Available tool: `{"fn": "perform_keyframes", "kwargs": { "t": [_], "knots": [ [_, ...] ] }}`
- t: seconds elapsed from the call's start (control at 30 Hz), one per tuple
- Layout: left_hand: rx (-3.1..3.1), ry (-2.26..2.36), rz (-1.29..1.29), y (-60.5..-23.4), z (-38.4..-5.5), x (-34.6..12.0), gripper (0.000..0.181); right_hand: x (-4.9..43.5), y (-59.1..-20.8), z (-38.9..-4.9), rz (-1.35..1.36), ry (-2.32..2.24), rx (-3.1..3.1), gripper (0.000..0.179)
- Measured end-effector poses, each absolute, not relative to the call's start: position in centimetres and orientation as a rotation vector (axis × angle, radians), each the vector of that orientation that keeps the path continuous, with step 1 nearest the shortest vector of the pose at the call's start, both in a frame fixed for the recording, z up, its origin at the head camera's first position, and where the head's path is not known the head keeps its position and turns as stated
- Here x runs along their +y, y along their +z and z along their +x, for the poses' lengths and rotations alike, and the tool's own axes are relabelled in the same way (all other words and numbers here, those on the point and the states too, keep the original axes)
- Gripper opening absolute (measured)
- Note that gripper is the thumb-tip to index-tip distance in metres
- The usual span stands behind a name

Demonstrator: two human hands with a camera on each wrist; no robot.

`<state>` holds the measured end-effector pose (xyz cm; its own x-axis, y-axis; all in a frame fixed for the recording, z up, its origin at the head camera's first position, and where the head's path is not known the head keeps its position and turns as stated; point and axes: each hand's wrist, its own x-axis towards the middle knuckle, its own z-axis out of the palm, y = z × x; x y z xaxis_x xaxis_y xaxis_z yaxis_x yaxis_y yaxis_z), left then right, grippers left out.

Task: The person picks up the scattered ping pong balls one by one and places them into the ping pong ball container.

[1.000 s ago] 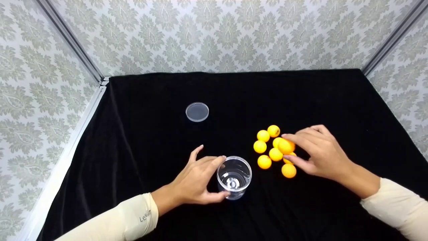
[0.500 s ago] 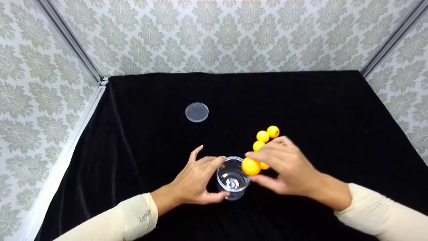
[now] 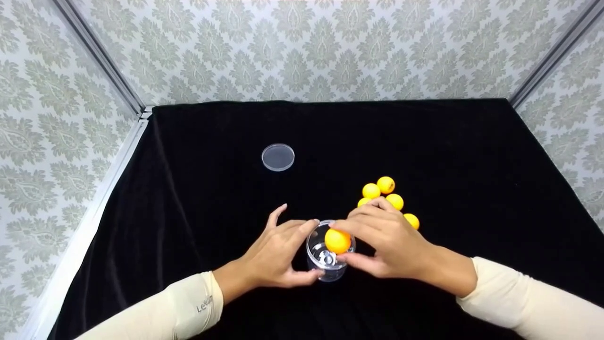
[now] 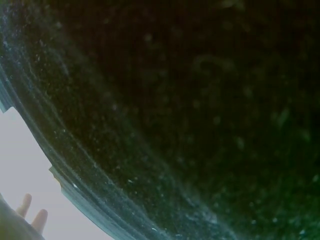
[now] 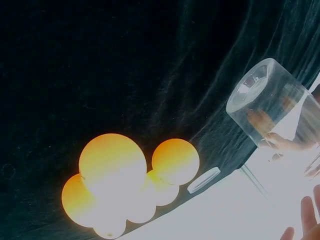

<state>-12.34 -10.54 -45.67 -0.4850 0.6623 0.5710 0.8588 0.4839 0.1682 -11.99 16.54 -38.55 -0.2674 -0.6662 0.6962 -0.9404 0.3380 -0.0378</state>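
A clear plastic jar (image 3: 332,273) stands upright and uncovered on the black cloth in the head view. My left hand (image 3: 273,257) grips it from the left, thumb at the near side and a fingertip at the far rim. Between thumb and fingers my right hand (image 3: 394,238) pinches an orange table tennis ball (image 3: 337,241) over the jar's mouth. In the right wrist view the jar (image 5: 265,100) looks tilted because of the camera angle. Several loose balls (image 5: 112,162) lie there too; in the head view my right hand partly covers the group.
A round clear lid (image 3: 278,157) lies flat on the cloth behind the jar. Loose orange balls (image 3: 386,184) sit to the jar's right and behind it. Patterned wall panels (image 3: 302,52) enclose the back and sides. The left wrist view shows mostly dark cloth (image 4: 175,100).
My right hand has carried the ball left from the loose group to over the jar's mouth. The left hand and jar stay where they were.
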Motion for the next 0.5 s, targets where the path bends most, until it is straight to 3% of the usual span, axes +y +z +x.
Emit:
{"fn": "perform_keyframes", "kwargs": {
  "t": [0.5],
  "knots": [
    [-2.289, -0.62, -1.261, -45.73, -12.33, -10.56, 0.086, 16.77, -38.42, -12.0, 1.399, 0.629, -2.02, 0.05]
  ]
}}
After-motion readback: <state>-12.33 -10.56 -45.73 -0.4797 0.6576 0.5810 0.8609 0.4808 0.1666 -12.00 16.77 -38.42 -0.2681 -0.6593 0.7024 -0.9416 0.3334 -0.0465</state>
